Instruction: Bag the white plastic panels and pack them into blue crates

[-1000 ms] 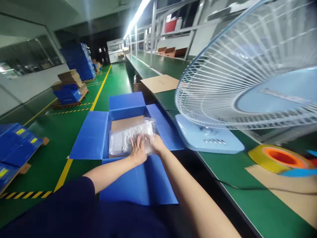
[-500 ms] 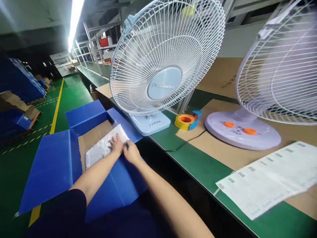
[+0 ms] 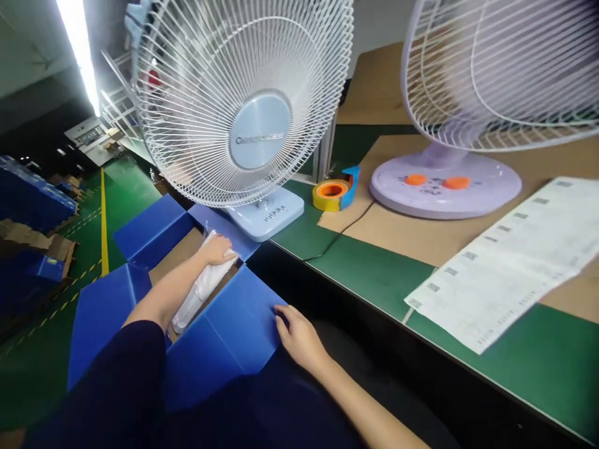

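Observation:
An open blue carton stands at lower left with its flaps folded outward. Inside it, a white package in clear plastic is tipped up on edge. My left hand reaches into the carton and grips the package's upper end, fingers curled over it. At the edge of the near right flap is my right hand, its thumb and fingers pinching the flap's outer corner. The underside of the package and some fingertips are hidden.
On the green bench beside the carton stand a light blue fan and a lilac fan. Between them lies a tape roll in a blue dispenser. A label sheet lies at right. Blue stacked cartons stand far left.
The package went from lying nearly flat to tilted on edge under my left hand. My right hand left the package and moved right to the carton flap. The view shifted right.

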Action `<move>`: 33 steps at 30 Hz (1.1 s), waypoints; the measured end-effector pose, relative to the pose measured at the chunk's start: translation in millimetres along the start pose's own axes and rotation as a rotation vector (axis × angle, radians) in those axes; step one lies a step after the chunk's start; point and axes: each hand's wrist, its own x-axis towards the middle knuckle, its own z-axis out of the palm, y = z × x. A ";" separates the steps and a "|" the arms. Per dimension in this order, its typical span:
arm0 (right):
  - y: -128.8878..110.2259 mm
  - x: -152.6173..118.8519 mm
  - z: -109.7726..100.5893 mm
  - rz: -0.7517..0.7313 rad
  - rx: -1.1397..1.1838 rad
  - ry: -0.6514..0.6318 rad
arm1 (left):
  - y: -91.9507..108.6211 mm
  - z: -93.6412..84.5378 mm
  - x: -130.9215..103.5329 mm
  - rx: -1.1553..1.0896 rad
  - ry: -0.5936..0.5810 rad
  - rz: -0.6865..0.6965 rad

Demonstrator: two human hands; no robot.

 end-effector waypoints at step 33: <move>84.0 -47.5 -14.9 0.567 0.307 0.233 | -16.1 -82.8 -19.7 0.113 -0.272 -0.030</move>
